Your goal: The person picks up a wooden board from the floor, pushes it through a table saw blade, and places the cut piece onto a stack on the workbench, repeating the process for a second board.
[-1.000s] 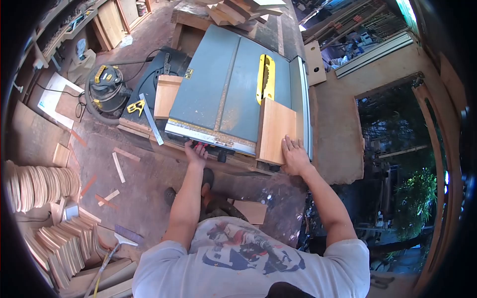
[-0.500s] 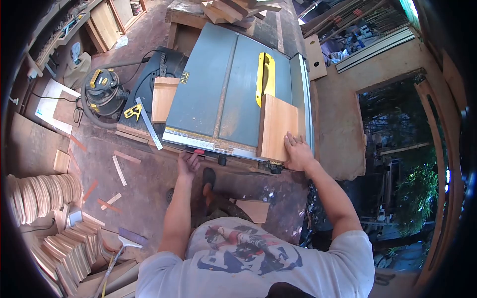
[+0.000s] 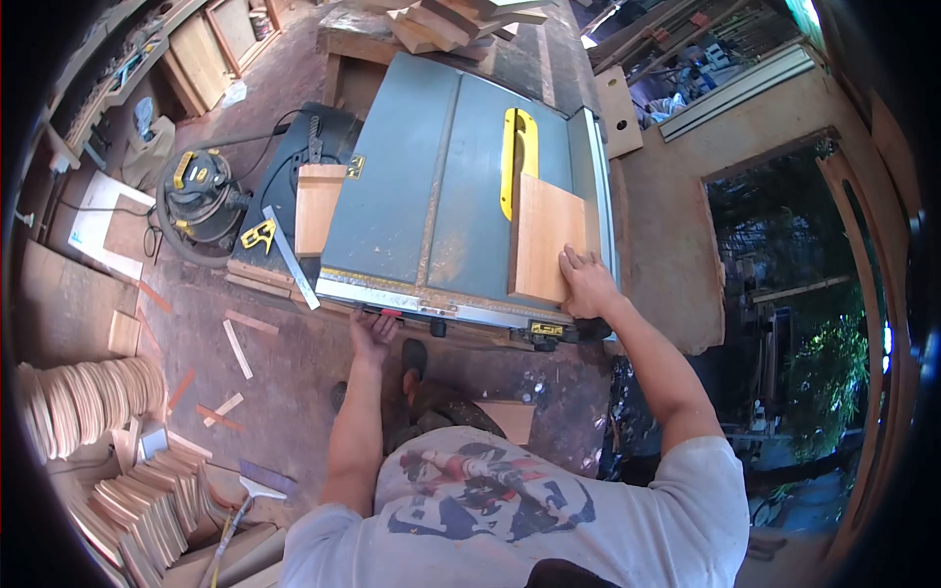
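Note:
A wooden board [image 3: 547, 237] lies flat on the grey table saw [image 3: 392, 186], between the yellow blade insert [image 3: 520, 162] and the rail-like fence [image 3: 593, 176]. My right hand [image 3: 589, 285] rests on the board's near right corner, its fingers extended over the wood. Below the saw's front edge, my left hand [image 3: 372, 333] is at a red part [image 3: 390, 314], palm up with its fingers partly curled; whether it grips that part is unclear. Another wood piece [image 3: 319, 208] sits left of the saw, beside a combination square [image 3: 284, 250].
A black and yellow vacuum [image 3: 201, 196] stands left with its hose. Stacked boards [image 3: 441, 24] lie behind the saw. Curved wood pieces [image 3: 88, 397], offcuts [image 3: 238, 350] and a broom [image 3: 260, 487] are at lower left. An opening in the wall is at right.
The board has slid forward along the saw, off its front edge, with my right hand following. My left hand stays under the front edge. The view has shifted slightly.

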The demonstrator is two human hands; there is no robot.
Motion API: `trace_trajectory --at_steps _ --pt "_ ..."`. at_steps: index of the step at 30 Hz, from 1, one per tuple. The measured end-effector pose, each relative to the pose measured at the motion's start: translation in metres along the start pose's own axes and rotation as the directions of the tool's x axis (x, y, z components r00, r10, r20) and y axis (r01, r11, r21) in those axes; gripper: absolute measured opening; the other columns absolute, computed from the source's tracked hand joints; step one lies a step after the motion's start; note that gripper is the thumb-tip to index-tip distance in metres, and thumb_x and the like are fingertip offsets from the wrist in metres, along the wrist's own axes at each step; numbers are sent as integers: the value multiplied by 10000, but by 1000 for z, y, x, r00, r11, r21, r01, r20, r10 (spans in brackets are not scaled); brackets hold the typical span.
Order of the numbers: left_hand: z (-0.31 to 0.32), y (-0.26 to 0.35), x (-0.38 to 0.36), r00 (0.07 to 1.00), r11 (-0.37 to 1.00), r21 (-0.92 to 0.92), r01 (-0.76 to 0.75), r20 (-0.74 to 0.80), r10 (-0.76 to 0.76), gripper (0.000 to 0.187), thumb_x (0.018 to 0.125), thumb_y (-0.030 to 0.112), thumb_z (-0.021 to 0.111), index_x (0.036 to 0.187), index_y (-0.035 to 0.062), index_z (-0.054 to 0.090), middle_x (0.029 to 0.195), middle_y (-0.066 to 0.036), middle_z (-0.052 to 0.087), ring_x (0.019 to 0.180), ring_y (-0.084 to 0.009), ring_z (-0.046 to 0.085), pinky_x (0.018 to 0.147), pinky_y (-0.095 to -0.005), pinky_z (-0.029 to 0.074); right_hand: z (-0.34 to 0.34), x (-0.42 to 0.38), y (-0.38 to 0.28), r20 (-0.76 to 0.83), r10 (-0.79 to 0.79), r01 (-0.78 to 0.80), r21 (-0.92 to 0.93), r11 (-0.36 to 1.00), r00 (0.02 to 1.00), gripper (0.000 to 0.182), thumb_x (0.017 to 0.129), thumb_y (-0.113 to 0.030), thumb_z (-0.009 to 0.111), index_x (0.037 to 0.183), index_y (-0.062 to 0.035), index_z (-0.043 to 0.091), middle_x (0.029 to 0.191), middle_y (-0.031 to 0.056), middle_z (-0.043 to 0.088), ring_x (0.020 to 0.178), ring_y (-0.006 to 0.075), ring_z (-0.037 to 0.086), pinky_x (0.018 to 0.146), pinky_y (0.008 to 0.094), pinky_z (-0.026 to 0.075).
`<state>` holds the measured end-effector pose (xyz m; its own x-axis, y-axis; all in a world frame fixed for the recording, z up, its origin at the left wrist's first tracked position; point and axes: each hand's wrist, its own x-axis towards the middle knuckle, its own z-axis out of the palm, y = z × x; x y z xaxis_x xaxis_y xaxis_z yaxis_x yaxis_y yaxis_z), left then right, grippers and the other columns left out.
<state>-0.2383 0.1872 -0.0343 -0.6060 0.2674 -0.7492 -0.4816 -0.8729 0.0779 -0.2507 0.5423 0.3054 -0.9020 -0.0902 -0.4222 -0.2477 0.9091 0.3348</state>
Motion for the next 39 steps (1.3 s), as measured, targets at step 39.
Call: trace_trajectory --at_steps 39 --pt "31 -9 -35 996 992 -99 -74 -60 68 827 929 529 500 1382 -139 323 1383 -285 441 1271 -396 481 1093 -486 416 -28 108 61 36 78 -78 -4 997 996 1079 623 -365 824 1481 51 319 1544 240 357 1345 358 471 1178 437 316"
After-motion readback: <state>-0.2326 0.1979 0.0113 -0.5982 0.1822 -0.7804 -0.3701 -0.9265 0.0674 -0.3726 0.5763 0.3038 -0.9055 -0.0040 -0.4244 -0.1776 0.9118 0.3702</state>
